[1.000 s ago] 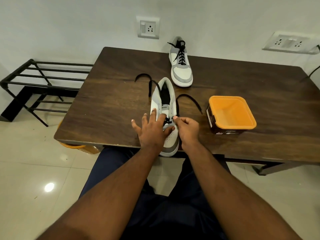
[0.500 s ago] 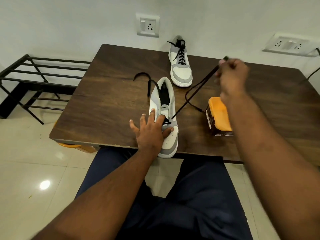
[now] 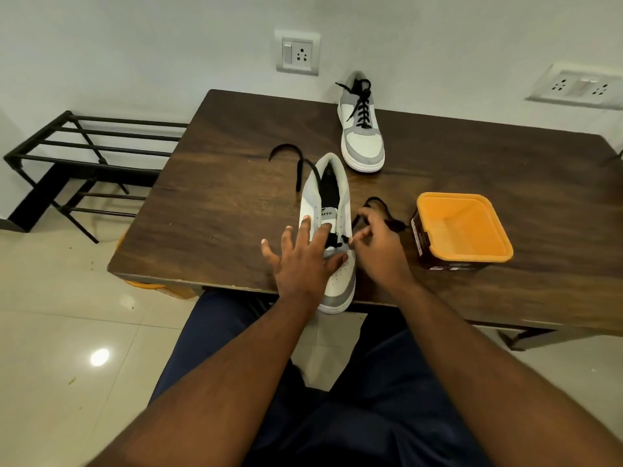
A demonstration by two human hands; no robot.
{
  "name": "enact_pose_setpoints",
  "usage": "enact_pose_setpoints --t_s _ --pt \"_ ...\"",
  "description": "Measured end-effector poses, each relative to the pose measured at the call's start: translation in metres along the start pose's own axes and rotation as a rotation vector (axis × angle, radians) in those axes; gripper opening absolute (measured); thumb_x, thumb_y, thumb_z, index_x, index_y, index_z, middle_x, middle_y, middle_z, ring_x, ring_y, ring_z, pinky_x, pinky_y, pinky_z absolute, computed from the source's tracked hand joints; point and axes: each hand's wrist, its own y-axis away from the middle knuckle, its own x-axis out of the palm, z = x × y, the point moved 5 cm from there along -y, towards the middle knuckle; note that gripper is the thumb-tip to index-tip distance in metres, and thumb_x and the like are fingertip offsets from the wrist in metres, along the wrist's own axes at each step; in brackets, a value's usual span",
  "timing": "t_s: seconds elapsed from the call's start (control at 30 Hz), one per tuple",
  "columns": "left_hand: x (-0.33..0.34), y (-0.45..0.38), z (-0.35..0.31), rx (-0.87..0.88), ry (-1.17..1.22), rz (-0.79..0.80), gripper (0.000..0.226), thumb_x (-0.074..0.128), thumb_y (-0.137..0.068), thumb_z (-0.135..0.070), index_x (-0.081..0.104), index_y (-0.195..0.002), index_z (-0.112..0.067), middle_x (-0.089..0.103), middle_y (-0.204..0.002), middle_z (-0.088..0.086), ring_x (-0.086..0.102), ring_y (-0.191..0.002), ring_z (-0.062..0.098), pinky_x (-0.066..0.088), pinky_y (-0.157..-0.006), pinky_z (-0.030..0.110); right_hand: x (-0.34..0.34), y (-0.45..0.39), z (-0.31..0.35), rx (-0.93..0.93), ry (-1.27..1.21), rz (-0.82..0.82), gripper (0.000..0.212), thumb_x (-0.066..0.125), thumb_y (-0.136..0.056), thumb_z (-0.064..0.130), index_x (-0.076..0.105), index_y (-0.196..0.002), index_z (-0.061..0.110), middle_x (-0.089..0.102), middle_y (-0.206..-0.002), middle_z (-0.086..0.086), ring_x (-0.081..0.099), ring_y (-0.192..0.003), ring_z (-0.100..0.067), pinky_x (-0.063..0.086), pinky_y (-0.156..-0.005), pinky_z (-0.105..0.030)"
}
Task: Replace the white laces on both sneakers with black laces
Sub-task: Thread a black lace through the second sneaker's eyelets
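Two sneakers on the table [image 3: 209,203], one head view to go on. Near sneaker [image 3: 332,210] sits at the front edge, toe toward you and slightly overhanging, tongue open. Only the lowest eyelets carry the black lace [image 3: 333,240], crossed just above the toe box.

Your left hand [image 3: 303,261] lies flat on the near sneaker's left side and forefoot, fingers straight and spread, thumb across the toe box. It grips nothing, just presses the shoe down.

Your right hand [image 3: 377,251] is just right of the shoe, fingers curled, pinching the right run of the lace close to the eyelet. The rest of that run loops on the table behind your hand, toward the orange tub [image 3: 462,227]. The left lace end [image 3: 296,160] trails loose on the table, left of the heel collar.

Far sneaker [image 3: 362,129] stands at the back edge near the wall, toe toward you, fully laced in black with the ends loose at the top.

The orange tub stands open on the table, right of your right hand, near it but not touching. Its inside looks bare orange.

A black metal rack [image 3: 77,156] stands on the floor left of the table. Wall socket [image 3: 297,55] is above the far sneaker.
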Motion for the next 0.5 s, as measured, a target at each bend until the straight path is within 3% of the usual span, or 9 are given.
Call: enact_pose_setpoints --t_s 0.07,0.13,0.2,0.3,0.43,0.5 --pt "0.000 0.001 0.001 -0.002 -0.007 -0.006 0.062 0.044 -0.089 -0.067 0.031 -0.145 -0.043 0.023 -0.161 -0.004 0.020 -0.147 0.029 0.003 -0.110 0.067 0.006 0.004 0.004 -0.119 0.081 -0.030 0.033 0.060 -0.087 0.009 0.057 -0.119 0.020 0.060 -0.104 0.003 0.059 -0.096 -0.012 0.053 -0.081 -0.033" --pt "0.000 0.001 0.000 0.000 -0.011 -0.005 0.064 0.042 -0.089 -0.067 0.026 -0.147 -0.044 0.021 -0.162 -0.004 0.018 -0.148 0.029 0.004 -0.110 0.066 0.006 0.006 0.008 -0.203 0.134 -0.064 0.021 0.061 -0.088 0.011 0.063 -0.108 0.016 0.056 -0.109 0.003 0.056 -0.094 -0.008 0.049 -0.076 -0.025" --pt "0.000 0.002 0.000 -0.001 -0.014 -0.005 0.065 0.041 -0.090 -0.066 0.023 -0.149 -0.045 0.020 -0.162 -0.005 0.017 -0.148 0.028 0.004 -0.110 0.066 0.007 0.008 0.009 -0.267 0.217 -0.061 0.016 0.062 -0.090 0.014 0.065 -0.105 0.013 0.054 -0.113 0.003 0.054 -0.089 -0.006 0.044 -0.070 -0.019" --pt "0.000 0.001 0.001 -0.017 0.002 -0.014 0.067 0.042 -0.088 -0.069 0.022 -0.149 -0.047 0.021 -0.161 -0.005 0.014 -0.149 0.029 0.004 -0.110 0.066 0.003 0.008 0.006 -0.356 0.481 -0.077 0.013 0.056 -0.095 0.019 0.062 -0.103 0.012 0.053 -0.114 0.000 0.061 -0.081 -0.013 0.046 -0.059 -0.022" --pt "0.001 -0.001 -0.001 -0.020 0.017 0.019 0.068 0.040 -0.088 -0.072 0.019 -0.149 -0.048 0.018 -0.161 -0.005 0.009 -0.150 0.029 0.001 -0.111 0.065 -0.055 -0.013 -0.003 -0.152 0.572 -0.273 0.014 0.050 -0.098 0.023 0.057 -0.102 0.012 0.051 -0.116 -0.007 0.061 -0.083 -0.029 0.045 -0.060 -0.034" --pt "0.000 0.000 0.000 -0.030 0.029 0.019 0.068 0.041 -0.088 -0.071 0.022 -0.148 -0.048 0.019 -0.161 -0.005 0.011 -0.150 0.028 0.000 -0.110 0.065 -0.069 -0.022 -0.003 -0.062 0.591 -0.292 0.016 0.052 -0.097 0.025 0.057 -0.101 0.011 0.052 -0.114 -0.010 0.060 -0.088 -0.033 0.045 -0.062 -0.036"
